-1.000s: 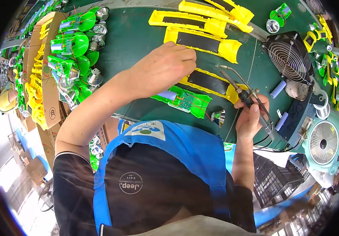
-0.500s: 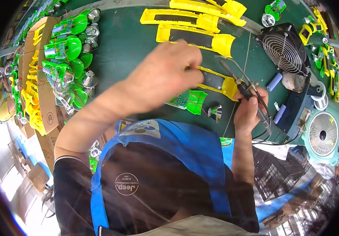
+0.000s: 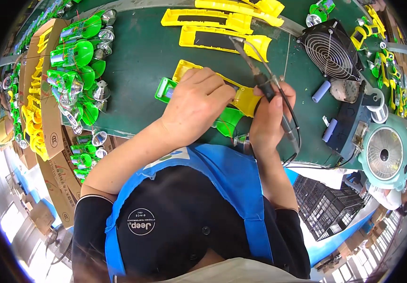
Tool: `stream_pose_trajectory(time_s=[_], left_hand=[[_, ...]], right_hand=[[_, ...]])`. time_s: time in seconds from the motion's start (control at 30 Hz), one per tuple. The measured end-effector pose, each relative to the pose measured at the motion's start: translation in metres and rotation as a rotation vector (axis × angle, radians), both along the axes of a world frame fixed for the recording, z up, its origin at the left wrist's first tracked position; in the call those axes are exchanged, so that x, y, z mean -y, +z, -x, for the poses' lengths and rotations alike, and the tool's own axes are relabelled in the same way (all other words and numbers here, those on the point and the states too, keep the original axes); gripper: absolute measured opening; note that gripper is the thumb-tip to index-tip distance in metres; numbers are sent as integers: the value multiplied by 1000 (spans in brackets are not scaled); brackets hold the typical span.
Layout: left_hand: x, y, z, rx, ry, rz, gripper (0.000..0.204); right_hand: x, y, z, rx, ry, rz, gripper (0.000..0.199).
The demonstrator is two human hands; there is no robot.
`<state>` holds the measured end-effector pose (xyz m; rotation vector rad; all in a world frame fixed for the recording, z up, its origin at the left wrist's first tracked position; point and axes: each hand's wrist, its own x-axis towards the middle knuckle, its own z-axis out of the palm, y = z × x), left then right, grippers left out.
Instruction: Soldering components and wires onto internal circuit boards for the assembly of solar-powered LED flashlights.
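My right hand (image 3: 273, 111) is closed round a soldering iron (image 3: 265, 85), its tip pointing up and away from me. Left of it, my left hand (image 3: 199, 101) lies with curled fingers over a yellow plastic casing (image 3: 247, 101) and a green lamp housing (image 3: 229, 121). Its fingertips are hidden, so what they grip cannot be made out. The green housing's far-left end sticks out past the hand, beside the casing. A small reflector (image 3: 242, 140) sits at the housing's near right end, close to my right wrist.
More yellow casings (image 3: 222, 45) lie at the back. Green lamp housings with reflectors (image 3: 74, 54) line the left, by a cardboard box (image 3: 55, 94). At right are a black fan (image 3: 331, 49), blue cells (image 3: 321, 91), a solder spool (image 3: 379, 113) and a teal fan (image 3: 385, 155).
My left hand has come down onto the casing and green housing. My right hand, with the soldering iron, has shifted left, and the yellow casing now lies further left.
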<state>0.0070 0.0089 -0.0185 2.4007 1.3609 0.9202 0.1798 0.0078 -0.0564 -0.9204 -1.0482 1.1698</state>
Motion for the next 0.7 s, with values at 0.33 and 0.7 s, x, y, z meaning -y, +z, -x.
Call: stream_pose_trajectory(time_s=[0.33,0.7], left_hand=[[-19,14,-1,-401,-50,174,6],[-28,25,-1,-456,-133,280,8]], right_hand=[[-30,25,-93,95,290,324,24],[-46,41,-83,276,406,404,16]])
